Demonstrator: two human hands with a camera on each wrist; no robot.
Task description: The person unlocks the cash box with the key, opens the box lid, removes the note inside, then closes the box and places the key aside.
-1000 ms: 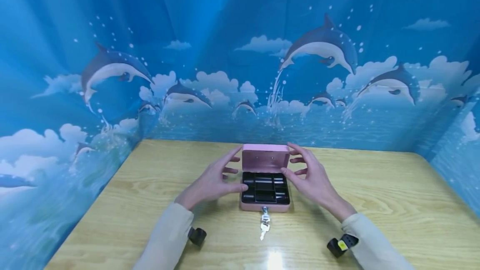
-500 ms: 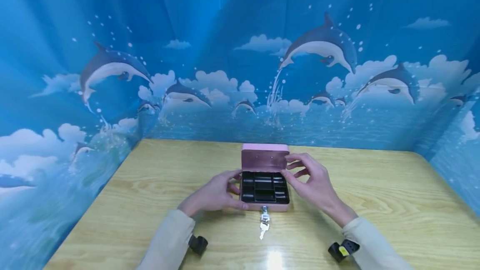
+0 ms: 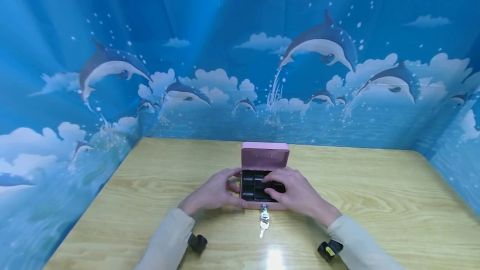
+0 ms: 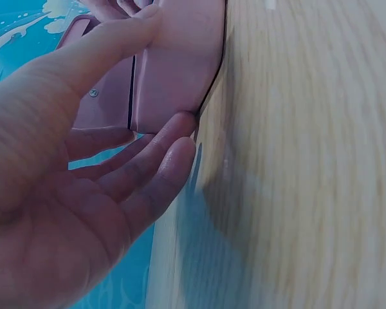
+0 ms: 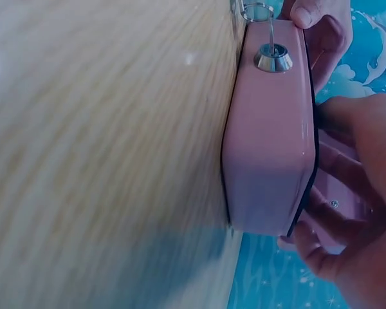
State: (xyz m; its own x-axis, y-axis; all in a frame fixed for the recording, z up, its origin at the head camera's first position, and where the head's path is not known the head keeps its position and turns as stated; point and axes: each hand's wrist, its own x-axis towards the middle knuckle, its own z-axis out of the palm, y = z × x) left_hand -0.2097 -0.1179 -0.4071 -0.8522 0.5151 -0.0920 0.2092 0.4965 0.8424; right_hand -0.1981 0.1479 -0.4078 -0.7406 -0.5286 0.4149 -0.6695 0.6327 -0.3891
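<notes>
A pink cash box stands open in the middle of the wooden table, its lid upright at the back. A black tray sits inside. My left hand holds the box's left front corner, thumb along the front wall and fingers against the side; the left wrist view shows this left hand on the pink cash box. My right hand lies over the tray with its fingers curled down into it. In the right wrist view those fingers hook over the rim of the box.
A bunch of keys hangs from the lock in the box's front wall and lies on the table. Blue dolphin-print cloth walls the table at the back and both sides. Black wrist cameras sit on both sleeves.
My right hand left the lid's right edge and came down onto the black tray. My left hand moved from the lid's side to the box's left front corner. The lid stays upright.
</notes>
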